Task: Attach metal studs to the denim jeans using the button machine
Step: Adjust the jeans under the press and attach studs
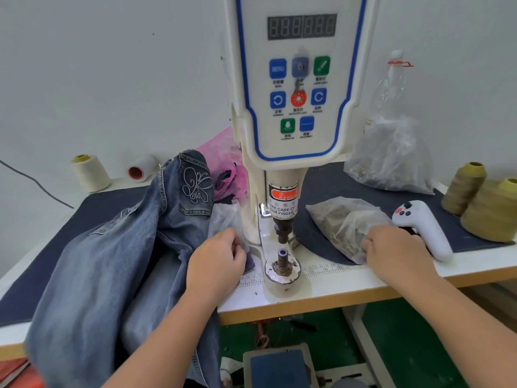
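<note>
Jeans (117, 247) left, stud bag (344, 228) right

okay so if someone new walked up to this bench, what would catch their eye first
Likely the button machine, upright at the middle with its coloured button panel and orange warning label. Next, the denim jeans heaped on the left under the left hand, while the right hand pinches a clear plastic bag.

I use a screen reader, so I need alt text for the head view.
A person's left hand rests on denim jeans and right hand reaches into a clear bag of studs, either side of a white button machine on a worktable.
</note>
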Motion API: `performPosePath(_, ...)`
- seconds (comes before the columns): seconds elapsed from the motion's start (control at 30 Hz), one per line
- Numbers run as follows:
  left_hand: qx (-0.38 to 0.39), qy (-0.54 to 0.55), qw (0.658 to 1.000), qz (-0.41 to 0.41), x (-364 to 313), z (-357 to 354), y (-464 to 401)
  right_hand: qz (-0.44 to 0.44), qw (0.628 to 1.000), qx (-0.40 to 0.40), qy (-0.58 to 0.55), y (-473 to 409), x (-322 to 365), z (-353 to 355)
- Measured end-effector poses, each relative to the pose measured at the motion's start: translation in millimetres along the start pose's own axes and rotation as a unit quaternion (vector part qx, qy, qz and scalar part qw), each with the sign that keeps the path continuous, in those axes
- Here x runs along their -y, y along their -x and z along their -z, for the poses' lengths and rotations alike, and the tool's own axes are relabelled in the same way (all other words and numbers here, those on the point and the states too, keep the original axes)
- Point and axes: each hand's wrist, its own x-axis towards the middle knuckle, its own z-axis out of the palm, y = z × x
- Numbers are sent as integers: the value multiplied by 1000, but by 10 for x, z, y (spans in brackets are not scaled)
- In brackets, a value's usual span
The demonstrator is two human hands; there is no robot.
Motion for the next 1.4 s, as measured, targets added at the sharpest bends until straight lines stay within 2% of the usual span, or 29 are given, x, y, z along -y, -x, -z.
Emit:
performPosePath(0.1,0,-3,1000,2,8,-25,-6,1,989,-122,-87,94,69,15)
performPosePath(0.17,0,-3,1000,1,14,-29,-4,14,974,-135,-182,193,245,19)
performPosePath(0.37,1,-3,1000,-4,11,-10,14,-23,900,-32,-434,483,835,48)
performPosePath(0.5,4,2,1000,-7,8,-17,9,-91,795,83,-594,553,1082,138)
performPosePath(0.6,-1,-2,1000,-8,9,-18,13,-126,748,121,-640,579,1215,207)
performPosePath(0.73,-3,-5,1000,-7,6,-20,19,-186,665,151,-708,597,1299,297)
performPosePath(0.9,-5,3,1000,-9,7,-17,22,-211,647,154,-716,631,1342,311)
performPosePath(1.0,-5,5,1000,-9,2,-12,19,-235,621,164,-730,611,1361,330)
performPosePath(1.1,-5,5,1000,-8,0,-13,17,-248,575,176,-759,614,1366,322)
performPosePath(1.3,-7,4,1000,-10,-1,-15,18,-245,461,189,-832,677,1324,269)
performPosePath(1.4,-8,1,1000,-12,-2,-24,14,-241,426,195,-850,708,1280,276)
